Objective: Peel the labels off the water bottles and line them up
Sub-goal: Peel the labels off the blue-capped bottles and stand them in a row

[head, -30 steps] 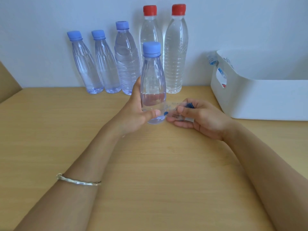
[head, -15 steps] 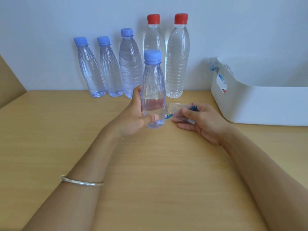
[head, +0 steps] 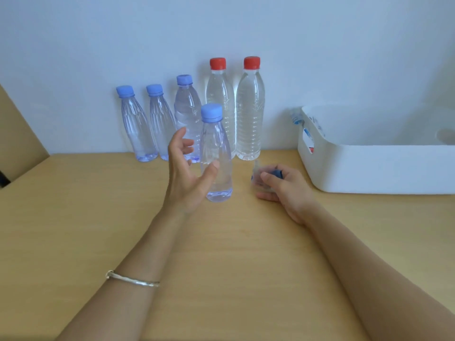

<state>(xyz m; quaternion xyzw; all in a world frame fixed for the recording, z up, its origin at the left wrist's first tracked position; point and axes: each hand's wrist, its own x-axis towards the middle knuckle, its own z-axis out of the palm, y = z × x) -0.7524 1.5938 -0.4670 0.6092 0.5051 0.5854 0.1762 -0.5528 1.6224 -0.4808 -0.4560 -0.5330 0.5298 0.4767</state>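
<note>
A small clear bottle with a blue cap [head: 216, 153] stands upright and bare on the wooden table [head: 221, 254]. My left hand [head: 188, 173] hovers just left of it, fingers spread and relaxed, thumb near its side. My right hand [head: 283, 188] rests on the table to the right and pinches a crumpled clear label with blue print [head: 258, 179]. Against the wall stand several bare bottles in a row: two small blue-capped ones [head: 136, 129], a taller blue-capped one [head: 186, 112], and two tall red-capped ones [head: 248, 109].
A white plastic bin [head: 369, 168] sits at the right, with peeled labels hanging over its left rim [head: 298, 119]. A brown board [head: 17, 143] leans at the far left edge.
My left hand let go of the bottle and opened beside it. My right hand pulled the label fully off and moved it to the right, away from the bottle.
</note>
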